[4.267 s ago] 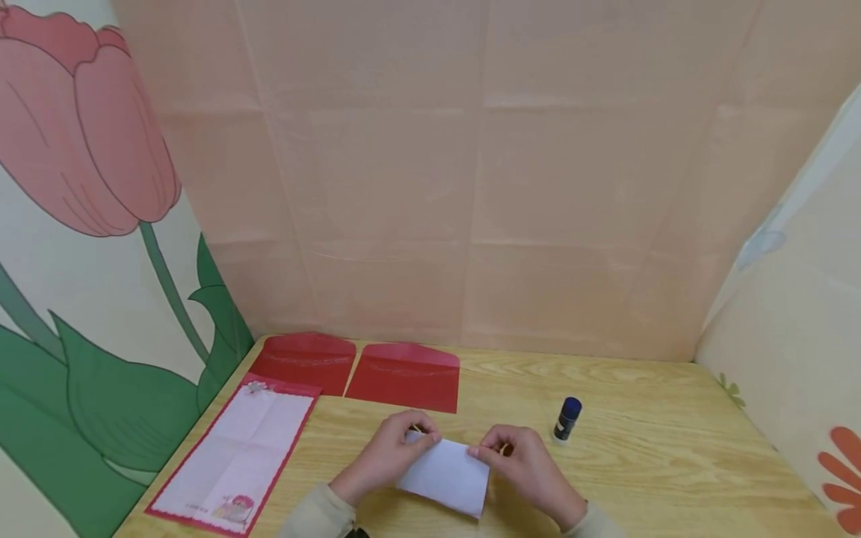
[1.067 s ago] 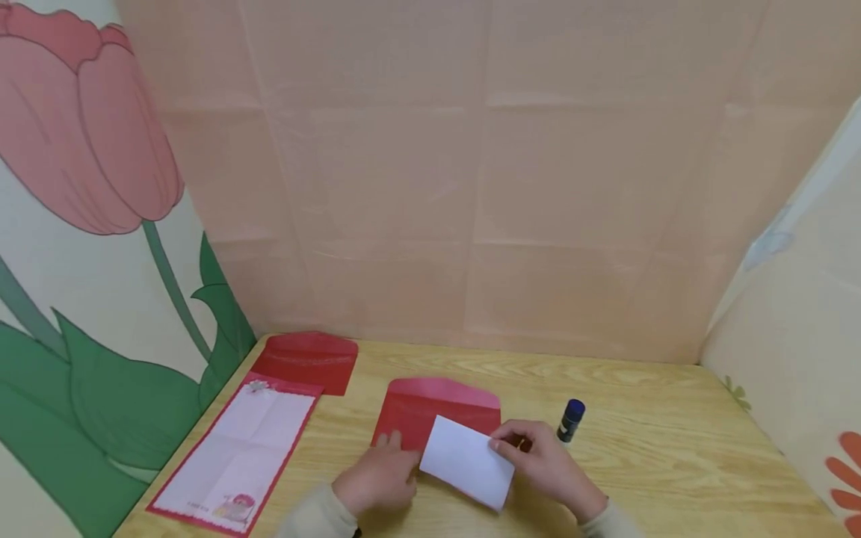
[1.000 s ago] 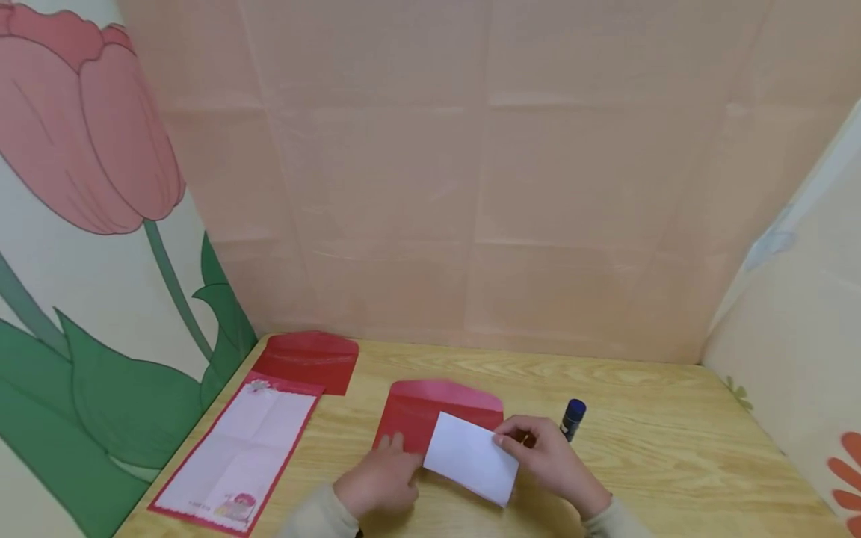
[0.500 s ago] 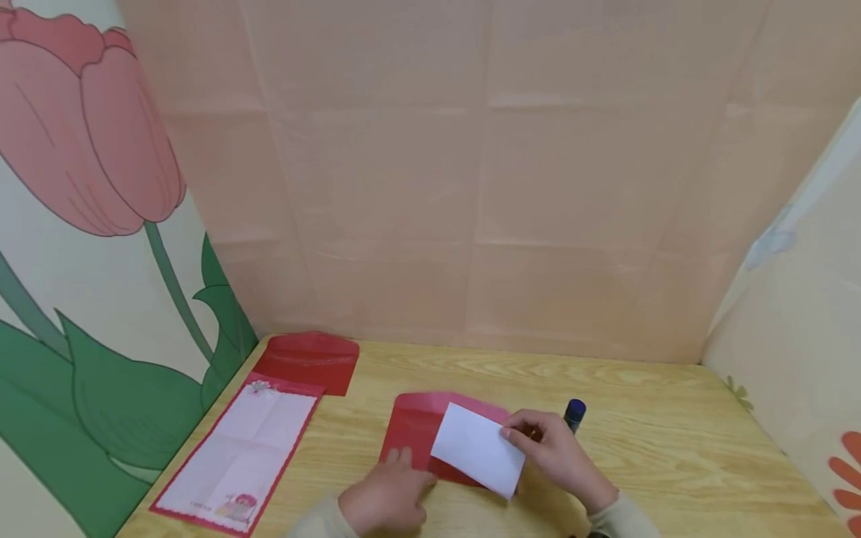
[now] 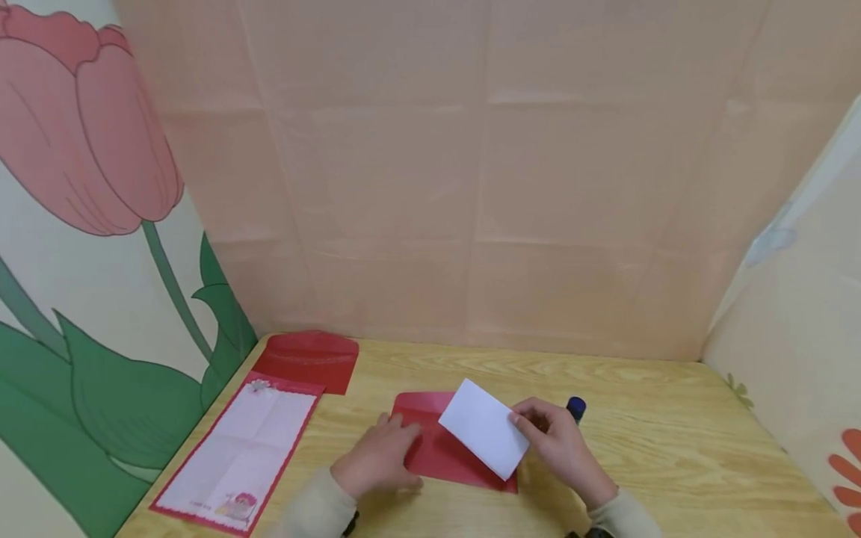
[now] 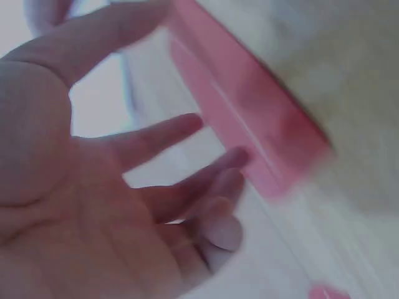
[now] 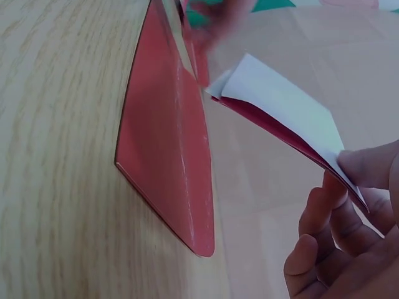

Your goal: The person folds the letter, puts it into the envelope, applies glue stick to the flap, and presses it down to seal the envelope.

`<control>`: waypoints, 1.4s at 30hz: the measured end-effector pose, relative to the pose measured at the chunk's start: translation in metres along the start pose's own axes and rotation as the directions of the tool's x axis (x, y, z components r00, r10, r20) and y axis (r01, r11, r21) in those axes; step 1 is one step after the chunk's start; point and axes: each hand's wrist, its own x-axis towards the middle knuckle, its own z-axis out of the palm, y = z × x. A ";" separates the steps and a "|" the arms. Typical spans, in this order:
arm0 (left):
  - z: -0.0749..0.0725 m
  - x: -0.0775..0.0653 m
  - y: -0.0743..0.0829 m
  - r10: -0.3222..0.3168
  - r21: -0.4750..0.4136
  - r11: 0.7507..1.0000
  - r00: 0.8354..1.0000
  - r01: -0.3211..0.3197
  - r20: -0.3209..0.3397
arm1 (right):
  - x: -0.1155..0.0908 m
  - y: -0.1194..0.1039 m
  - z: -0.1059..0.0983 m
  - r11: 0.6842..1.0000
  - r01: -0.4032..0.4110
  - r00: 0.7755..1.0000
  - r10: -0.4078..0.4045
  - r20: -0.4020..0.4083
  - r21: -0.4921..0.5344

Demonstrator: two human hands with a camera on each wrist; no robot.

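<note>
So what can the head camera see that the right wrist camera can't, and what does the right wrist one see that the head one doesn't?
Only the head view shows the blue-capped tube, the white face of the long pink-edged sheet and the orange flower on the wall.

Only the right wrist view shows the red layer beneath the white top of the folded paper.

Both show that paper pinched in the right hand, the red envelope and the left hand, blurry from the wrist.
</note>
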 end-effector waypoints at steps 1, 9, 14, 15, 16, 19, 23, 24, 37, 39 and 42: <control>-0.003 0.006 -0.006 0.002 -0.003 1.000 1.000 -0.002 -0.028 | 0.000 0.000 0.000 1.000 -0.004 1.000 0.005 -0.012 0.008; -0.006 0.028 -0.029 -0.023 -0.049 0.999 0.999 0.022 -0.025 | -0.001 0.003 0.005 0.998 -0.037 0.999 0.037 0.001 0.057; -0.006 0.033 -0.028 -0.043 -0.068 0.997 0.999 0.042 -0.008 | -0.001 0.005 0.005 0.998 -0.017 1.000 0.018 -0.005 0.055; -0.006 0.034 -0.028 -0.046 -0.071 0.996 0.999 0.045 -0.006 | -0.001 0.006 0.005 0.998 -0.015 1.000 0.016 -0.006 0.054; -0.006 0.036 -0.027 -0.050 -0.075 0.996 0.999 0.050 -0.006 | -0.001 0.006 0.005 0.998 -0.015 1.000 0.016 -0.007 0.054; -0.007 0.038 -0.027 -0.047 -0.075 0.996 0.999 0.045 -0.015 | 0.000 0.007 0.006 0.998 -0.020 1.000 0.021 -0.006 0.054; -0.006 0.039 -0.028 -0.028 -0.046 0.999 0.999 0.026 -0.030 | 0.000 0.006 0.007 0.998 -0.031 0.999 0.033 -0.021 0.053; -0.006 0.039 -0.028 -0.024 -0.040 0.999 0.999 0.022 -0.033 | 0.000 0.006 0.007 0.998 -0.034 0.999 0.035 -0.032 0.059; -0.001 0.033 -0.027 0.010 0.025 1.000 0.992 -0.007 -0.123 | 0.002 0.005 0.008 0.984 -0.011 0.982 0.045 -0.185 0.179; -0.001 0.032 -0.026 0.026 0.043 0.999 0.989 -0.020 -0.143 | 0.002 0.004 0.007 0.979 -0.007 0.981 0.046 -0.189 0.205; 0.000 0.029 -0.025 0.048 0.067 0.997 0.984 -0.037 -0.172 | 0.002 0.003 0.007 0.972 0.004 0.980 0.043 -0.192 0.236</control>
